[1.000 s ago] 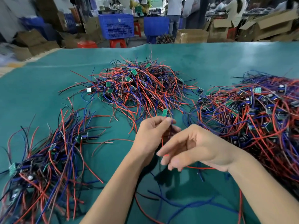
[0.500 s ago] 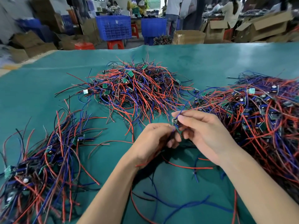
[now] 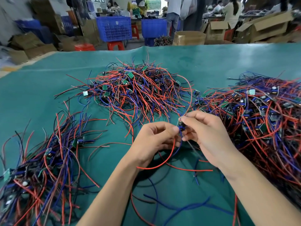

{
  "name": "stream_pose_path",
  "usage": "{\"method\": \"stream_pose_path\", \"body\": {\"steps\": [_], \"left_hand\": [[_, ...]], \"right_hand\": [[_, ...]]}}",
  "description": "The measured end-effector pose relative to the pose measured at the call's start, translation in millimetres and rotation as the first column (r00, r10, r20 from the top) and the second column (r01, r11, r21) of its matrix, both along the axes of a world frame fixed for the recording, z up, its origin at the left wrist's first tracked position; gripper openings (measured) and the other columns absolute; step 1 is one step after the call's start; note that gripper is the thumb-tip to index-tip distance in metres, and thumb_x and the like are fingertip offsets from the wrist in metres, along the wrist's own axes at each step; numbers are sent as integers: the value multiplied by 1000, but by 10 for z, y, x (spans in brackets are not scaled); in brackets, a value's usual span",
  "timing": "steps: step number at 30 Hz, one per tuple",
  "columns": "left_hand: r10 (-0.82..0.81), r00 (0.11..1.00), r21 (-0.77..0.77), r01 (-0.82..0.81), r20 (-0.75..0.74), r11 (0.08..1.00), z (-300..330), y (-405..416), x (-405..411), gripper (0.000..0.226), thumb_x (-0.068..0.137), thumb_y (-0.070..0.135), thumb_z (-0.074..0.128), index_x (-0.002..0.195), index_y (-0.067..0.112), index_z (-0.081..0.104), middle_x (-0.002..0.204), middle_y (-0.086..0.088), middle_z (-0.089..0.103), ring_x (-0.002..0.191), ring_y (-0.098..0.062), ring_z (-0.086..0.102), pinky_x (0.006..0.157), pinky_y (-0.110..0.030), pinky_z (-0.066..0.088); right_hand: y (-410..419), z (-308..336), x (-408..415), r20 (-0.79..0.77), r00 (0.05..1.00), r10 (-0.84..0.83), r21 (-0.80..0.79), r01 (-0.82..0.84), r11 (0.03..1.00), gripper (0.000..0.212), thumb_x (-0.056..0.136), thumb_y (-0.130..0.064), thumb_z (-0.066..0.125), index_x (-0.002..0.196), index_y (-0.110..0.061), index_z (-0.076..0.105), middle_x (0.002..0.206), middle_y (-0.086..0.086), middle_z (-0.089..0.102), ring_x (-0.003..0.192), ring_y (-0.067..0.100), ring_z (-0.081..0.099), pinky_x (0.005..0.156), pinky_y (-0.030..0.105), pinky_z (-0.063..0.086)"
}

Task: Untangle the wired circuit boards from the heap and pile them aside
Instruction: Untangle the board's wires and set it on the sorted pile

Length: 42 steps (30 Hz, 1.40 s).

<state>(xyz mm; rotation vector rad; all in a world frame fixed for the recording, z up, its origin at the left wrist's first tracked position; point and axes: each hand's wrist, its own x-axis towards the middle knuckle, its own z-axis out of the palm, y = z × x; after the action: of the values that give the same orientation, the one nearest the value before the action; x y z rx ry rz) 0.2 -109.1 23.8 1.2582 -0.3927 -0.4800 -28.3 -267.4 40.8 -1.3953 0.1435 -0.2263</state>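
- Head view: our right hand (image 3: 206, 132) pinches a small circuit board (image 3: 180, 123) between thumb and forefinger, above the green mat (image 3: 40, 98).
- Our left hand (image 3: 154, 141), fingers curled, holds the board's red wire (image 3: 164, 160) and blue wire (image 3: 178, 147) just below it.
- Beyond the board lies the middle heap (image 3: 135, 92); right of it a larger heap (image 3: 260, 121); left of it the sorted pile (image 3: 40, 168).

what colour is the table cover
Teal green, plain with no pattern, seen clearly in the head view between the wire heaps.
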Motion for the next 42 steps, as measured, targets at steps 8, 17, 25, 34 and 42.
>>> {"method": "stream_pose_path", "body": {"steps": [8, 17, 25, 34, 42], "left_hand": [[45, 998, 3, -45, 46, 999, -53, 4, 32, 11, 79, 19, 71, 73, 10, 73, 67, -6, 65, 57, -13, 58, 58, -19, 49], [-83, 990, 81, 75, 110, 994, -52, 0, 28, 12, 86, 25, 72, 82, 14, 75, 80, -6, 71, 73, -14, 63, 73, -25, 54], [11, 993, 127, -26, 118, 992, -89, -10, 48, 23, 98, 19, 57, 89, 6, 74, 58, 0, 48, 53, -13, 48, 53, -19, 42], [-89, 976, 203, 48, 198, 978, -57, 26, 51, 25, 90, 32, 61, 72, 18, 71, 51, 3, 38, 50, -13, 31, 54, -34, 20], [-111, 978, 134, 88, 179, 987, -54, -16, 29, 24, 89, 27, 60, 70, 17, 70, 48, 5, 31, 46, -12, 20, 45, -22, 20]], "right_hand": [[16, -52, -11, 32, 999, 3, -125, 1, 992, 12, 90, -6, 74, 78, -9, 76, 68, 9, 66, 54, 20, 60, 48, 24, 51], [10, -24, -17, -1, 999, 43, 13, -43, 999, 14, 88, -6, 74, 75, -10, 72, 65, 4, 62, 47, 14, 53, 42, 22, 45], [-87, -106, 29, 162, 982, -98, -288, 142, 947, 18, 92, -8, 74, 76, -9, 69, 55, 1, 60, 46, 15, 60, 41, 25, 47], [-322, -55, 76, 363, 873, -325, -524, 480, 704, 19, 91, -16, 74, 75, -18, 65, 60, -9, 68, 51, 11, 69, 53, 29, 57], [-594, 92, 50, 484, 601, -636, -157, 775, 612, 8, 95, -22, 66, 88, -24, 63, 72, -4, 68, 60, 13, 73, 64, 52, 62]]}}
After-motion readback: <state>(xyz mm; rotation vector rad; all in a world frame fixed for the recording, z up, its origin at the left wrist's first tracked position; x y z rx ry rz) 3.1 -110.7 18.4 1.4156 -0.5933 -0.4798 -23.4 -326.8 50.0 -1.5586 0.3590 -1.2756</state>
